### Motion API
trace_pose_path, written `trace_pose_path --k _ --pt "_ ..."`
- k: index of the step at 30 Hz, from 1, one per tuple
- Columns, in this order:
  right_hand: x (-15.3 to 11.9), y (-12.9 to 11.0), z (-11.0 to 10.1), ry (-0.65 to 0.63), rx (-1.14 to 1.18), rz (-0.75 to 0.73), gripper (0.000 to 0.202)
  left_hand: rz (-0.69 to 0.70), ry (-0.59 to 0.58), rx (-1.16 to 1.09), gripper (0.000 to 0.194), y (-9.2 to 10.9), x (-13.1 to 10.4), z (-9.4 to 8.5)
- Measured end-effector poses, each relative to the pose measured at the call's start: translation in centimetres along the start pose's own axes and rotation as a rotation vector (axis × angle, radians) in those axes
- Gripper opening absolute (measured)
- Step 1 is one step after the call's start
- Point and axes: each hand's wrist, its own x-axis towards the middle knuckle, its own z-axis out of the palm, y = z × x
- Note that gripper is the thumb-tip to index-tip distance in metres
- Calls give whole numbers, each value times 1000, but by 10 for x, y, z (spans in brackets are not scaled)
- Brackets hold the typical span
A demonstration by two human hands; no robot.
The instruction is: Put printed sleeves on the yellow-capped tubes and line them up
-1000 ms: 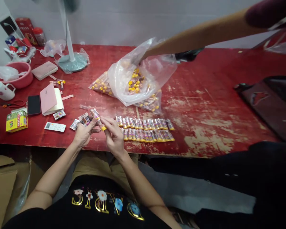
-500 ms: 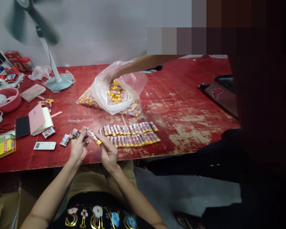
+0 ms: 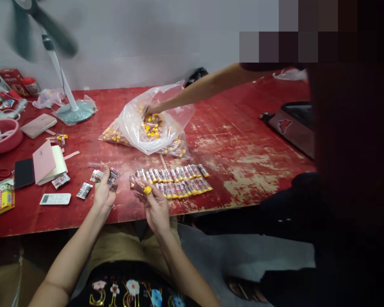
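My right hand [image 3: 156, 209] is closed around a small clear tube with a yellow cap [image 3: 144, 186], held tilted above the table's front part. To its left, my left hand [image 3: 104, 196] pinches small dark printed pieces [image 3: 113, 174] between thumb and fingers; their exact kind is unclear. Just beyond my right hand lie two rows of similar yellow-capped tubes [image 3: 179, 187], side by side. A small printed stack [image 3: 85, 190] rests left of my left hand, and another [image 3: 61, 181] lies farther left.
Another person's arm [image 3: 205, 87] reaches into a clear plastic bag [image 3: 131, 128] full of yellow-capped tubes. At left are a remote control [image 3: 55, 199], a phone [image 3: 24, 173], a pink notebook [image 3: 45, 162], a pink basin [image 3: 11, 140] and a running fan [image 3: 60, 76].
My hands have moved apart. The tube, earlier between both hands, has gone right with my right hand, over the near ends of the rows. The view has shifted slightly.
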Motion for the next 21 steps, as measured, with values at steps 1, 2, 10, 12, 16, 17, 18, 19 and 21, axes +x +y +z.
trace_pose_path --k 1,2,10,12,16,17,18,19,21 --pt "2 -1 -3 12 27 22 30 -19 1 6 19 0 1 0" --pt "4 -2 -6 20 41 41 30 -34 -4 12 19 1 2 -1" --pt "27 7 -21 -9 20 193 30 -2 50 115 38 -2 23 -14" --pt "29 9 -19 -9 7 205 31 -22 60 116 39 -2 26 -15" --pt "23 8 -11 -2 -11 143 30 -81 54 87 36 -3 23 -14" --pt "21 8 -9 -12 -23 120 29 -90 57 85 36 -3 21 -13" --pt "19 8 -7 -28 -45 98 28 -98 58 87 36 -4 19 -12" --pt "17 9 -5 -45 -77 72 27 -108 58 94 36 -5 17 -11" --pt "13 9 -2 -69 -172 11 26 -115 52 119 35 -6 14 -10"
